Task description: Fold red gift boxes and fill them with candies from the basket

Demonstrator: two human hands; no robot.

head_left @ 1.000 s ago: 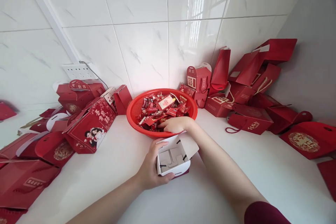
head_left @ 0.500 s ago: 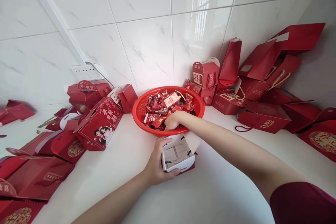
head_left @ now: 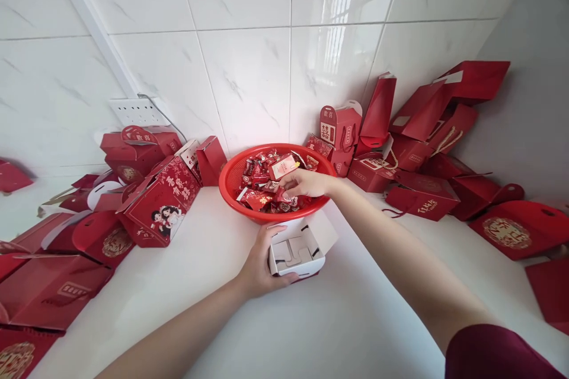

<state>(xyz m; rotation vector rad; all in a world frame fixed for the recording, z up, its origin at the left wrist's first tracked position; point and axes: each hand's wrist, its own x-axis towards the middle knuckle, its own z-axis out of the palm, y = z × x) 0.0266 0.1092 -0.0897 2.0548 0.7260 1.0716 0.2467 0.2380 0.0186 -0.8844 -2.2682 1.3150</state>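
Note:
A small gift box (head_left: 297,250), white inside and red outside, stands with its top open in front of the basket. My left hand (head_left: 262,262) grips its left side, thumb along the near edge and fingers at the far side. Nothing but folded card and black cord ends shows inside it. Behind it is a red plastic basket (head_left: 229,185) heaped with wrapped candies (head_left: 258,198). Over the basket's right part, my right hand (head_left: 306,183) pinches a red-wrapped candy (head_left: 281,194), partly hidden by the fingers. A pink packet (head_left: 284,166) lies on the heap beside it.
Red gift boxes crowd the left, including one with a printed couple (head_left: 155,201). More red boxes (head_left: 422,194) and an upright double-happiness box (head_left: 338,125) stand at the right. A power strip (head_left: 138,112) with a cable sits against the tiled wall (head_left: 249,83).
My right hand has risen out of the candy heap, now with a red-wrapped candy in its fingers. My left hand keeps its grip on the box. The view has shifted slightly.

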